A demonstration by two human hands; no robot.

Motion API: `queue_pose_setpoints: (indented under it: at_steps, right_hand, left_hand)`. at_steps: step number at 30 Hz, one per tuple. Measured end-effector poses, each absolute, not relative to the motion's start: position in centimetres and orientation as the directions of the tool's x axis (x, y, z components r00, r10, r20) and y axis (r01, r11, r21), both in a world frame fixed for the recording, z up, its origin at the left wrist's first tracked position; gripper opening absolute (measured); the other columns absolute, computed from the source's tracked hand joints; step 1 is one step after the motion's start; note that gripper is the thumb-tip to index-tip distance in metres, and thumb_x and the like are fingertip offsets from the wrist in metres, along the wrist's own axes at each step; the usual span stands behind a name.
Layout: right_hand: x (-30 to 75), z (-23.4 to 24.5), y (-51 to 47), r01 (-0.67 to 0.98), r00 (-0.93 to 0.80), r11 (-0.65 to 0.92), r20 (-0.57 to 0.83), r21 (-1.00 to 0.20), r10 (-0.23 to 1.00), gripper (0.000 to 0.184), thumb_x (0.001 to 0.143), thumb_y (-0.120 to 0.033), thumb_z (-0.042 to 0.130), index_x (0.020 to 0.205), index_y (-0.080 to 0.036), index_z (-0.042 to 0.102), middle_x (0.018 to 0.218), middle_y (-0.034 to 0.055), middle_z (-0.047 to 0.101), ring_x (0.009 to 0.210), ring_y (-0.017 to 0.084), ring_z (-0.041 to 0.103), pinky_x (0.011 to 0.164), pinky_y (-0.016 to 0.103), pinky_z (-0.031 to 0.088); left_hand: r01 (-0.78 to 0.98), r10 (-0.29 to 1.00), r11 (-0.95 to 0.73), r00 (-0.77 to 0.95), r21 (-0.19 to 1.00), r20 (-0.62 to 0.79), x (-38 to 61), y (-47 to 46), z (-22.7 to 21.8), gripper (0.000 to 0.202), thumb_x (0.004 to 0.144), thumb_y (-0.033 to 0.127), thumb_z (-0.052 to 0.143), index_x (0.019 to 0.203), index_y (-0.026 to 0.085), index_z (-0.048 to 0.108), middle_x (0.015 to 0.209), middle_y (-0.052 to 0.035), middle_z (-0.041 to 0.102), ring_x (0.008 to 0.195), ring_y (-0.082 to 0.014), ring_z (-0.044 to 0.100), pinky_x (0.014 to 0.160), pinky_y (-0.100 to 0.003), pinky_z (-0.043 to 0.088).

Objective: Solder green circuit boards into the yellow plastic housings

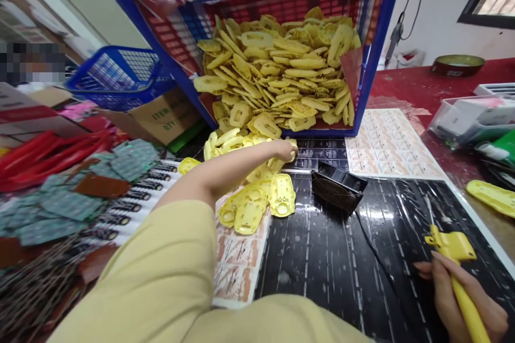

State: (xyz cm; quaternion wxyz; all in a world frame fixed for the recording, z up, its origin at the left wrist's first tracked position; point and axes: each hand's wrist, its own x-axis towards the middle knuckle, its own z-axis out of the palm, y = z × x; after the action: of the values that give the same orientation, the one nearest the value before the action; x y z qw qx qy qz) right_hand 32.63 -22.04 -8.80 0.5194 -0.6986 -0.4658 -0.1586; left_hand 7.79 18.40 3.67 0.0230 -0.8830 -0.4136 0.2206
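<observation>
Largest before you is one blue crate, tipped with its mouth facing you toward the far edge of your desk and lined with striped sheeting; left of it sits one blue basket. The heap of yellow plastic shells fills the crate's lower part and spills out over its lower lip onto the desk. Your left hand is at that spill, its fingers bent down at a shell just outside the crate; you cannot tell from here whether they grip it or only touch it. Your right hand, by the desk's near right corner, is closed around the handle of a yellow soldering iron, well apart from the heap. Between your hands stands one black fan, its cord trailing toward the near edge. The heaped shells overlap too much to count; nearer you than your left hand, a small overlapping group shows at least three, and one lone shell lies by the right edge. In that group, the rightmost shell lies hollow side up, long axis running near to far, its ringed end toward you; its neighbour slants, far end rightward. The lone shell's long axis runs mostly left to right, angling nearer you at its right end. The soldering iron's thin tip points to the far edge, slightly left.
</observation>
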Motion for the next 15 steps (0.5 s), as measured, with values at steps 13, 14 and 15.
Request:
queue_pose_setpoints:
  at_steps: [13, 14, 15]
  right_hand:
    - [32.8, -9.9, -22.6, 0.792, 0.550, -0.047, 0.679, -0.608, 0.487, 0.036, 0.093, -0.054, 0.081, 0.109, -0.022, 0.083, 0.083, 0.0006, 0.082, 0.068, 0.021, 0.077, 0.072, 0.031, 0.066]
    - [32.5, -9.9, -22.7, 0.778, 0.571, -0.067, 0.659, -0.624, 0.489, 0.035, 0.094, -0.054, 0.080, 0.110, -0.022, 0.083, 0.084, 0.0008, 0.083, 0.070, 0.021, 0.078, 0.073, 0.032, 0.066]
    - [32.3, -9.8, -22.8, 0.764, 0.589, -0.090, 0.635, -0.638, 0.499, 0.034, 0.095, -0.054, 0.079, 0.110, -0.023, 0.083, 0.085, 0.0007, 0.083, 0.071, 0.021, 0.078, 0.074, 0.032, 0.065]
  left_hand:
    - [0.806, 0.768, -0.538, 0.589, -0.246, 0.252, 15.6, 24.5, 15.2, 0.104, 0.088, 0.025, 0.071, 0.180, 0.025, 0.022, 0.186, -0.0078, 0.023, 0.175, -0.0382, 0.003, 0.141, -0.064, 0.000]
    - [0.831, 0.788, -0.501, 0.554, -0.242, 0.270, 16.6, 25.8, 16.0, 0.106, 0.089, 0.029, 0.071, 0.180, 0.026, 0.018, 0.187, -0.0041, 0.021, 0.175, -0.0351, -0.001, 0.142, -0.063, -0.005]
    - [0.845, 0.803, -0.473, 0.530, -0.251, 0.272, 17.6, 26.9, 16.6, 0.106, 0.091, 0.036, 0.071, 0.181, 0.027, 0.015, 0.188, 0.0003, 0.018, 0.175, -0.0314, -0.006, 0.142, -0.061, -0.010]
